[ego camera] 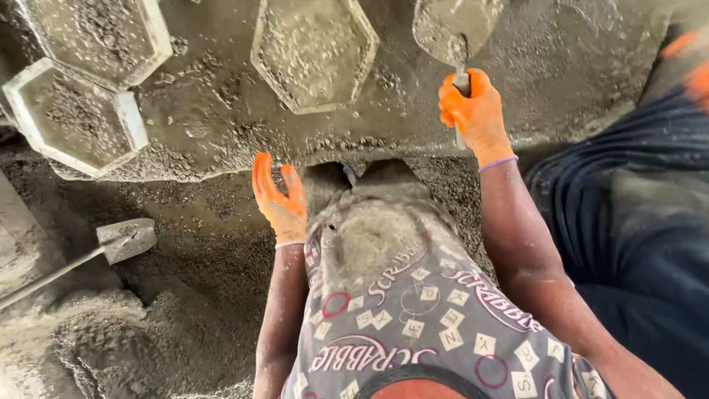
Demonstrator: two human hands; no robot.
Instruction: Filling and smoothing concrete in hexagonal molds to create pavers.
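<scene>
Grey, cement-caked ground and a slurry-coated work table (pixel 221 111) fill this downward view of a casting yard. At the table's upper edge, the person's right hand (pixel 474 111), in an orange glove, is clenched around the handle of a trowel (pixel 454 29) whose blade carries a heap of wet grey mix, raised just right of a hexagonal mould (pixel 314 52) that lies on the table already filled with gritty concrete. Two more hexagonal moulds (pixel 74 118) with pale rims sit at the table's left end, close beside each other and also holding mix. The left hand (pixel 281 196), gloved in orange too, hangs open with fingers spread below the table's front edge, gripping nothing. A shovel (pixel 122 240) lies on the ground to the left, its blade resting on loose mix near a low mound. The person wears a grey sleeveless shirt printed with letter tiles; dark blue cloth shows at the right edge.
</scene>
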